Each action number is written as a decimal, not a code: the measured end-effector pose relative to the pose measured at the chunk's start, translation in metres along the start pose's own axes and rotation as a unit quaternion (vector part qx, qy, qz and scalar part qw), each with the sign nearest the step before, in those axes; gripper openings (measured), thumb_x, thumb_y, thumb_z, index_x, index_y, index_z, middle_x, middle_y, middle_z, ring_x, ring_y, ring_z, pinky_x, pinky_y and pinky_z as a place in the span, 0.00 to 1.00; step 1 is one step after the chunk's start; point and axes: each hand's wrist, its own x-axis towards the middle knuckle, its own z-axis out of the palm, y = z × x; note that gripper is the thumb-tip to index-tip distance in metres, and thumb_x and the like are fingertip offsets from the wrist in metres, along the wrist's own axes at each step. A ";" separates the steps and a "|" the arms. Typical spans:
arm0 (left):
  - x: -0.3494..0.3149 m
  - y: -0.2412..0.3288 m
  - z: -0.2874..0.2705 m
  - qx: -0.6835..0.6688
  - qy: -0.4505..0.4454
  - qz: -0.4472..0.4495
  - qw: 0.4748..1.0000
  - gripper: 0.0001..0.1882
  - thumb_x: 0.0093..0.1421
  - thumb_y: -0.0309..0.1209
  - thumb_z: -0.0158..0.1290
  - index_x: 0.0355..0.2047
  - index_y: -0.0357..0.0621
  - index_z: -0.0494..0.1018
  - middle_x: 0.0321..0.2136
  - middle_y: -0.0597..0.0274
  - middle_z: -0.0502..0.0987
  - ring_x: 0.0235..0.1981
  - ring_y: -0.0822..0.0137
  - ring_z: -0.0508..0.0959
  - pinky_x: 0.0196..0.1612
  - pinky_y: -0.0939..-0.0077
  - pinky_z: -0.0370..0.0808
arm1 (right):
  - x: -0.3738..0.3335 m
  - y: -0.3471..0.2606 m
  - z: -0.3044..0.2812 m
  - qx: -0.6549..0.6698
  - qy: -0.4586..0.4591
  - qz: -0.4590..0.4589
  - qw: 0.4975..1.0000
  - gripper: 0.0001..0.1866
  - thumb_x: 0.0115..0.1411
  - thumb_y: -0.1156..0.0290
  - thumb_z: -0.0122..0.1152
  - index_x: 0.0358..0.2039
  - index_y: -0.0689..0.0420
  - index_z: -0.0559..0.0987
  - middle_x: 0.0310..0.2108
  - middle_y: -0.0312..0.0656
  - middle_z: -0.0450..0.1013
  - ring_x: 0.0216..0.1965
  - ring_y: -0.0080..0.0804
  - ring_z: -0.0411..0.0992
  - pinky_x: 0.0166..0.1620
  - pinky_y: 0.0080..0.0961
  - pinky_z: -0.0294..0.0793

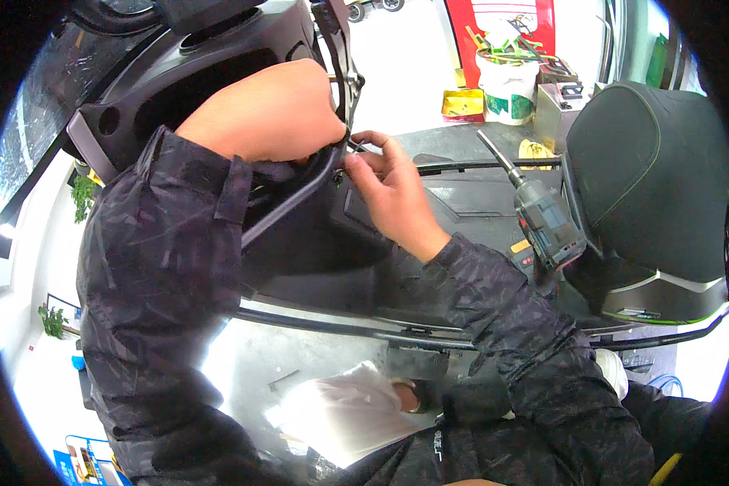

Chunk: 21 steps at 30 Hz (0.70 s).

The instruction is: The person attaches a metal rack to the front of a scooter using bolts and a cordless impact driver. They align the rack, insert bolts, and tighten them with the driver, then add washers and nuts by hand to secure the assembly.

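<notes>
Scooter front panel point(219, 73), upper left: black plastic, semi-gloss, smooth. Seat point(656, 170), right: matt black vinyl, finely grained, stitched seam. Cordless driver point(547, 223), centre right: grey plastic body, bare metal bit. Bucket point(506, 89), top: white plastic. Sleeves point(154, 267): dark patterned woven cloth, matt.

You see the scooter's footboard point(462, 194) carrying a cordless drill point(543, 219); beyond the drill, a yellow rag point(535, 150) lies there.

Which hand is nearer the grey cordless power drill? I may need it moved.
Right. The right hand works just left of the grey cordless power drill; the left hand is farther left.
</notes>
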 end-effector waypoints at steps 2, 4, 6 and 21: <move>-0.003 0.007 -0.005 -0.082 -0.007 -0.052 0.995 0.18 0.60 0.28 0.62 0.47 0.25 0.81 0.27 0.49 0.84 0.25 0.63 0.84 0.33 0.69 0.81 | -0.010 0.002 0.008 0.022 -0.007 0.007 1.000 0.21 0.75 0.68 0.60 0.62 0.65 0.69 0.38 0.45 0.83 0.38 0.22 0.77 0.43 0.23 0.76; -0.006 0.013 -0.009 -0.140 -0.016 -0.172 0.975 0.21 0.60 0.26 0.63 0.51 0.25 0.79 0.28 0.49 0.84 0.26 0.64 0.84 0.33 0.69 0.81 | -0.018 0.001 0.012 0.058 -0.035 0.066 0.996 0.22 0.76 0.67 0.58 0.62 0.65 0.68 0.37 0.44 0.82 0.37 0.21 0.77 0.41 0.22 0.75; -0.009 0.019 -0.012 -0.132 -0.012 -0.158 0.978 0.24 0.59 0.22 0.63 0.55 0.24 0.76 0.29 0.49 0.84 0.27 0.64 0.85 0.34 0.68 0.81 | -0.021 -0.001 0.017 0.148 -0.049 0.114 0.981 0.22 0.75 0.66 0.59 0.64 0.64 0.68 0.36 0.42 0.82 0.33 0.18 0.75 0.34 0.18 0.70; -0.009 0.019 -0.006 -0.100 -0.029 -0.112 0.988 0.19 0.62 0.24 0.58 0.53 0.29 0.78 0.29 0.51 0.84 0.29 0.61 0.85 0.37 0.66 0.82 | -0.014 0.011 -0.007 0.155 0.021 0.242 0.958 0.22 0.70 0.68 0.58 0.62 0.60 0.74 0.34 0.43 0.82 0.20 0.18 0.67 0.21 0.20 0.63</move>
